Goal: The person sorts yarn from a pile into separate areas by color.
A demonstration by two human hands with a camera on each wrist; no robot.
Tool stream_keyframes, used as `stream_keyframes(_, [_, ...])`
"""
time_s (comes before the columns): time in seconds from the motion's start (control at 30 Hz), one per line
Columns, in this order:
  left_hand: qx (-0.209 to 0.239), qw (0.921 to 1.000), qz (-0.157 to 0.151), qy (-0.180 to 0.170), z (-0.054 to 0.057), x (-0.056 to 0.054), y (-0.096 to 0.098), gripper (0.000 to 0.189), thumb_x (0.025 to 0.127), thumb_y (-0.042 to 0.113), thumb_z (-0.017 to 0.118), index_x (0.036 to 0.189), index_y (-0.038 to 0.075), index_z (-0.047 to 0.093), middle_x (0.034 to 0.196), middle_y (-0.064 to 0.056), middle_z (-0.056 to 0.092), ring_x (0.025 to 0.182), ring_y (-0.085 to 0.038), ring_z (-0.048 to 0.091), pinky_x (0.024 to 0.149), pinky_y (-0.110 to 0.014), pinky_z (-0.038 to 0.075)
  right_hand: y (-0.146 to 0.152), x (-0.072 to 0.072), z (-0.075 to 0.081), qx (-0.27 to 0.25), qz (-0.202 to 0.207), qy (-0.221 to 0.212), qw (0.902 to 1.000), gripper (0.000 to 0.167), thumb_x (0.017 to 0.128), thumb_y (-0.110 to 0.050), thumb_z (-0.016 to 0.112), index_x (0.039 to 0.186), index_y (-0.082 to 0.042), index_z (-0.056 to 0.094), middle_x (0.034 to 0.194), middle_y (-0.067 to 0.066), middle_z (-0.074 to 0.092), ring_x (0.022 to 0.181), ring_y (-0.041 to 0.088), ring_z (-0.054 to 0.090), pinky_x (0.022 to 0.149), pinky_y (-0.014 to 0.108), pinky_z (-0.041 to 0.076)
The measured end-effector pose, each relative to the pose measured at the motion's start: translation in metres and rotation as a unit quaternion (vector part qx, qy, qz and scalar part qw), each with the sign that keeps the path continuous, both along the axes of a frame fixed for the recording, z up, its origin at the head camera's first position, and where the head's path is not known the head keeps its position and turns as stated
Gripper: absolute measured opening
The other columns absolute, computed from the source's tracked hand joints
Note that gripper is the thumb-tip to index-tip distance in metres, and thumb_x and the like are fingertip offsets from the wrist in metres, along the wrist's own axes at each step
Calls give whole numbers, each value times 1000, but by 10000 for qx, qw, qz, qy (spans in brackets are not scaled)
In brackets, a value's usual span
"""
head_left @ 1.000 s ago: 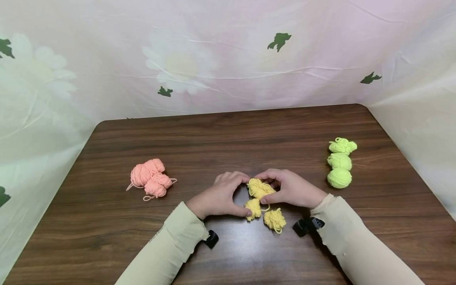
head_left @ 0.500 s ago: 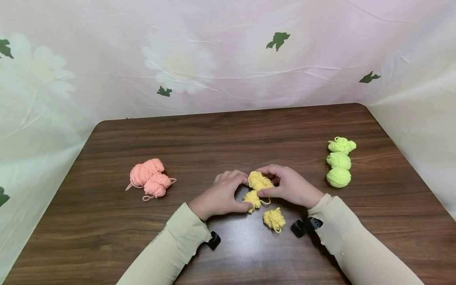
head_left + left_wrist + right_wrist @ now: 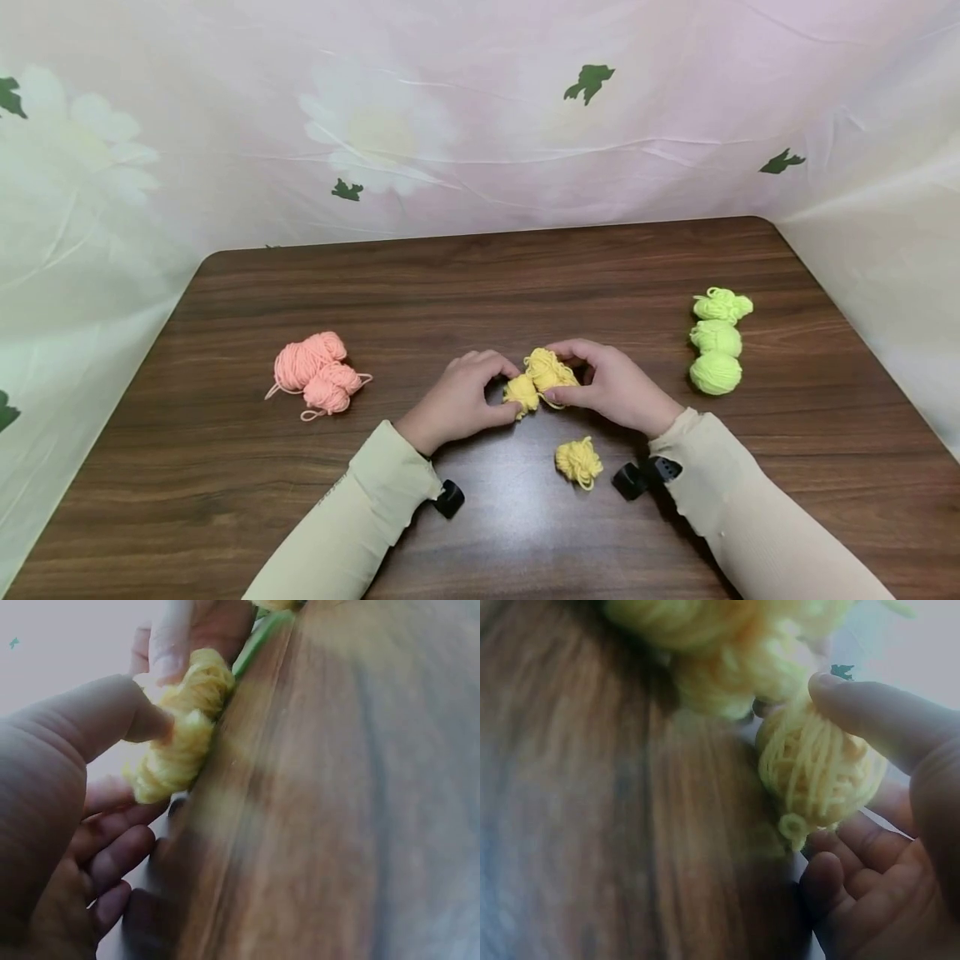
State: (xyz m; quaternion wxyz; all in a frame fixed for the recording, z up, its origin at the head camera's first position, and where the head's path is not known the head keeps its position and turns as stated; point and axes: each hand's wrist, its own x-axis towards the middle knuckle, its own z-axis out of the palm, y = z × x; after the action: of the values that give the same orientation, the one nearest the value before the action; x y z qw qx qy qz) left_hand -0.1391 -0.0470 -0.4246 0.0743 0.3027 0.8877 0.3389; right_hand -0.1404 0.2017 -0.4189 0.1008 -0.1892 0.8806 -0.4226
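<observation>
My left hand pinches a small yellow yarn ball between thumb and fingers, low over the brown table. Just right of it, my right hand grips a larger yellow yarn ball, its thumb on the near side. The two balls touch. In the left wrist view, the thumb presses on the small yarn ball. Wound strands and a small loop show on the larger yarn ball in the right wrist view. A third yellow yarn ball lies nearer me, apart from both hands.
Salmon-pink yarn balls lie clustered on the left of the wooden table, with loose strands sticking out. Three neon-green yarn balls form a row on the right. Behind the table hangs a floral cloth.
Both hands have moved away from me with their yellow balls. The small ball has shifted slightly left, up beside the larger one. The third yellow ball has stayed put, now farther from them.
</observation>
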Motion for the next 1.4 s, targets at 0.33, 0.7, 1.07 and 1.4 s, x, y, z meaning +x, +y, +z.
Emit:
stream_keyframes(0.33, [442,9974,575,-53,-3,-5,-3,33,86,19,80,116,14,69,101,5,65,87,-11,57,78,-27,49,1,-3,-2,63,-414,91,9991,52,82,-28,86,127,-12,66,87,0,59,75,17,54,64,28,45])
stream_keyframes(0.7, [587,9935,971,-32,-3,-9,-9,34,86,17,81,118,13,70,94,4,63,78,-11,56,70,-26,48,1,-5,-4,-83,-1043,364,9938,26,84,-23,84,93,-10,62,81,3,55,72,17,53,64,27,43])
stream_keyframes(1.07, [396,9899,1358,-66,-2,-14,-14,36,89,20,79,123,11,70,97,1,65,75,-10,56,67,-26,48,0,-8,-5,-558,-1373,-125,9889,24,91,-13,75,107,-1,62,78,9,61,61,19,62,55,30,55])
stream_keyframes(1.4, [545,9848,1645,-146,-3,-15,-14,31,89,18,78,114,10,62,101,-3,65,73,-10,58,68,-28,50,1,-7,-5,-583,-1073,-81,9925,21,92,-7,73,113,-7,69,89,6,71,75,16,65,64,27,52])
